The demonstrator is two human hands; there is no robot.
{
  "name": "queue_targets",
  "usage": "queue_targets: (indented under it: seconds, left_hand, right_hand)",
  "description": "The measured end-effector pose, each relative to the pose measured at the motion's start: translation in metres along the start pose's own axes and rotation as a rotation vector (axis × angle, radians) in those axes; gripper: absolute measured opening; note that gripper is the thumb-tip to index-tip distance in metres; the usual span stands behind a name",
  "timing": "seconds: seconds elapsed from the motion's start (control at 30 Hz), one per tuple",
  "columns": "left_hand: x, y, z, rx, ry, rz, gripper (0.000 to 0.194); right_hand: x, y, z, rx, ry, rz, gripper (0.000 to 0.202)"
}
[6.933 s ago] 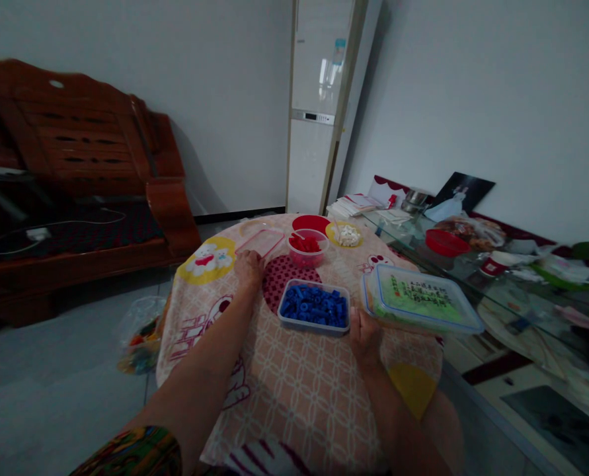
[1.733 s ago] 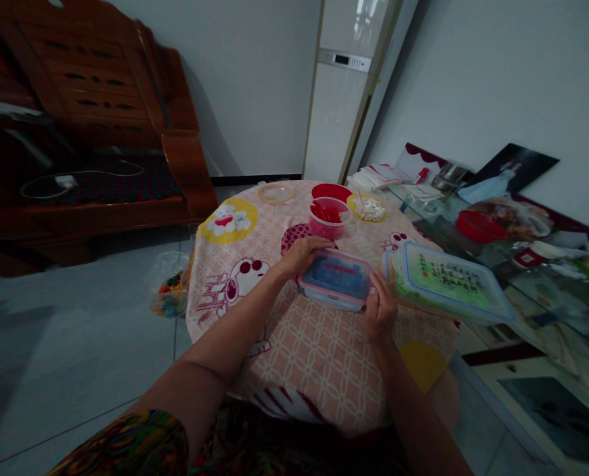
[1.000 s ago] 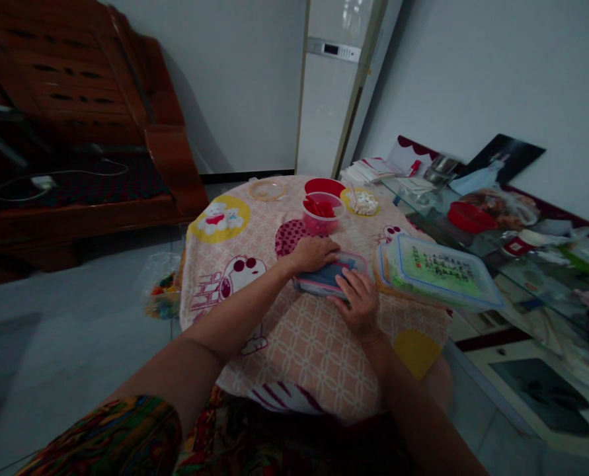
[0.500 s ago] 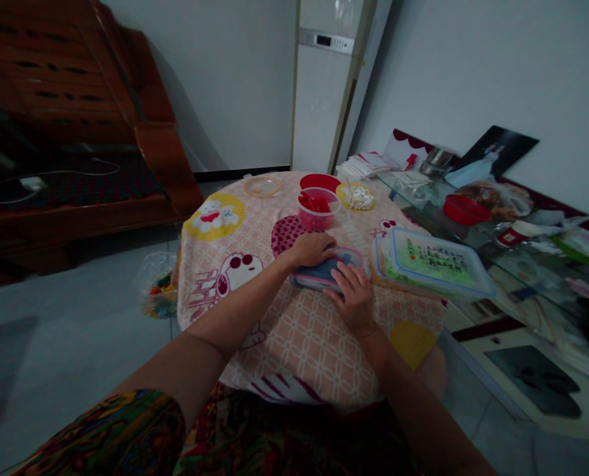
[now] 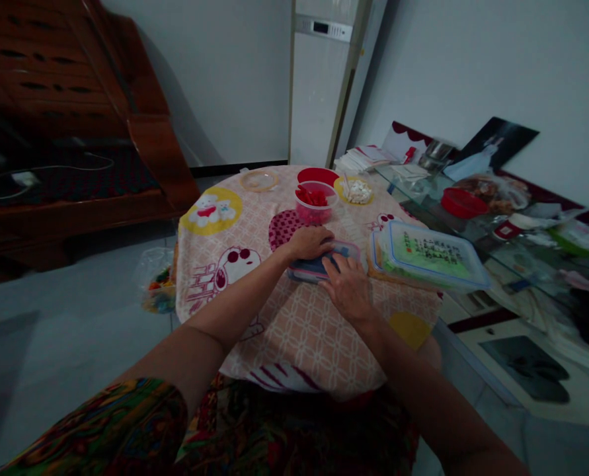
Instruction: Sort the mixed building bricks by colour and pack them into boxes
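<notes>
A flat, lidded plastic box with a pink rim and dark contents (image 5: 310, 267) lies on the cloth-covered round table (image 5: 299, 324). My left hand (image 5: 310, 242) rests over the box's left and far part, its fingers pointing right. My right hand (image 5: 346, 283) lies on the box's right part with its fingers spread. Just beyond them stands a pink tub of red pieces (image 5: 316, 202), in front of a red dish (image 5: 318, 176). White pieces (image 5: 358, 191) lie in a small pile to its right.
Larger lidded boxes with green contents (image 5: 430, 254) sit at the table's right edge. Beside it, a glass-topped stand holds a red bowl (image 5: 464, 203) and papers. A round clear lid (image 5: 258, 180) lies at the far left. A plastic bag (image 5: 159, 285) hangs at the left edge.
The view has shifted slightly. My right hand has moved a little left across the box, its fingers nearer my left hand. My left hand stays on the box.
</notes>
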State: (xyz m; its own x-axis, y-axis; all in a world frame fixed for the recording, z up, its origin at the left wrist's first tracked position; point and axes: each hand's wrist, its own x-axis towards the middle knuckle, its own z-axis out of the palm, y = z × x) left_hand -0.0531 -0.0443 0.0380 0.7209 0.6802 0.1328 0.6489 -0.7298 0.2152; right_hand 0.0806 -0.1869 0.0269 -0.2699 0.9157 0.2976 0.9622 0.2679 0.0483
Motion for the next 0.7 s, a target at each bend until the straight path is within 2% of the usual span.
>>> queue_targets:
  seconds: [0.27,0.5,0.57,0.63,0.7]
  left_hand:
    - [0.0,0.003,-0.001,0.008,0.009,-0.03,0.041]
    - [0.003,-0.007,0.005,-0.109,0.057,-0.022,0.04]
    - [-0.001,-0.014,0.006,-0.191,0.144,-0.029,0.041]
    - [-0.009,-0.022,0.008,-0.289,0.296,-0.074,0.043]
    - [-0.022,-0.031,0.01,-0.371,0.46,-0.179,0.045]
  right_hand:
    - [-0.002,-0.005,0.019,-0.001,0.129,0.015,0.04]
    - [-0.014,0.007,0.038,0.202,0.288,-0.014,0.048]
    - [-0.025,0.014,0.047,0.266,0.396,0.024,0.052]
    - [-0.036,0.022,0.056,0.337,0.528,0.108,0.052]
    - [-0.045,0.03,0.065,0.407,0.629,0.202,0.051]
